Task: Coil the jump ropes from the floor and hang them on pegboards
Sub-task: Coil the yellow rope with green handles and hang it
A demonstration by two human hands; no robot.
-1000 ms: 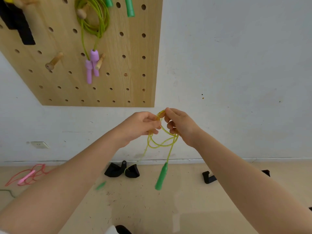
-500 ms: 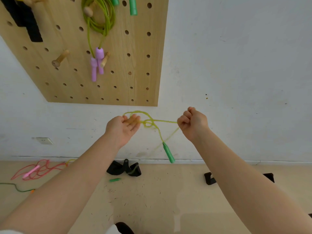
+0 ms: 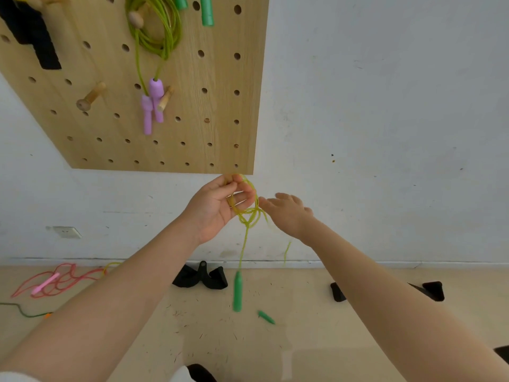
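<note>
In front of the person, at chest height, the left hand (image 3: 217,208) holds a small coil of yellow-green jump rope (image 3: 248,208), its fingers curled round the top of the loops so that the grip is closed on the rope. The right hand (image 3: 289,213) is just beside the coil, fingers spread and relaxed, its grip wide; its fingertips are close to the loops, though whether they touch cannot be told. Below the coil a knot-like crossing gathers the strands, and one strand hangs straight down to a green handle (image 3: 237,292) dangling in the air above the floor (image 3: 275,340). A second, blurred green handle (image 3: 266,317) shows lower and to the right.

On the floor near the wall lie a black strap-like thing (image 3: 201,277) below the hands and another black piece (image 3: 429,290) to the right. Far to the left a pink jump rope (image 3: 55,281) lies in a loose tangle with its pink handle across it, and a thin green cord (image 3: 22,310) runs in from the left edge.

On the white wall (image 3: 385,106) above the hands hangs a wooden pegboard (image 3: 220,106). A coiled green rope (image 3: 159,31) hangs from a peg there, its two purple handles (image 3: 153,106) dangling below. More green handles (image 3: 206,11) show at the top edge, a bare wooden peg (image 3: 91,96) sticks out to the left, and a black item (image 3: 30,34) hangs at the upper left.
</note>
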